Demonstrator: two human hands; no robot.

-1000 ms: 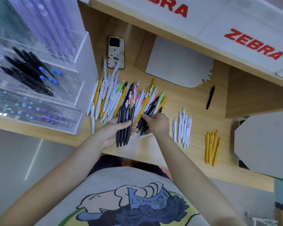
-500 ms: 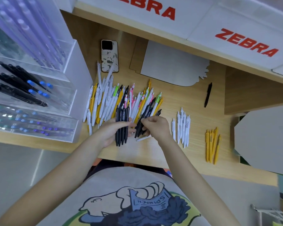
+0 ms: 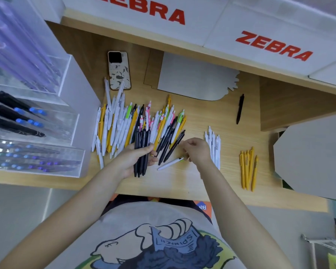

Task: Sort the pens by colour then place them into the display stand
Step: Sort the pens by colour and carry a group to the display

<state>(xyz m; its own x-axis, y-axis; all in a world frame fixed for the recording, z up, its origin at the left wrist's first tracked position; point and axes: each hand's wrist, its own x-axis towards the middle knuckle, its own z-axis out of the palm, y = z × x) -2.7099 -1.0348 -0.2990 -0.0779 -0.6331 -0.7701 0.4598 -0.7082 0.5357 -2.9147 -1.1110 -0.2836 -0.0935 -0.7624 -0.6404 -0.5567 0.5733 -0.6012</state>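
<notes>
A mixed pile of pens [image 3: 122, 125], white, yellow, black, pink and green, lies on the wooden desk [image 3: 182, 181]. My left hand [image 3: 128, 161] grips a bundle of black pens [image 3: 142, 150] at the pile's near edge. Three more black pens [image 3: 171, 145] lie loose just right of it. My right hand [image 3: 197, 150] has its fingers curled and pinches the end of a white pen [image 3: 170, 163] lying near the desk's front. Sorted white pens [image 3: 214, 146] and yellow pens [image 3: 247, 168] lie to the right. The clear display stand [image 3: 76, 123] stands at the left, holding black and blue pens.
A phone [image 3: 119, 70] lies behind the pile. A grey card [image 3: 196, 78] sits at the back, a single black pen [image 3: 240, 108] to its right. A large grey board [image 3: 312, 156] overhangs the desk's right end. A white ZEBRA shelf front [image 3: 270, 45] runs above.
My right hand let go of the black pens in the pile and moved right and nearer, onto the white pen. The left hand kept its bundle.
</notes>
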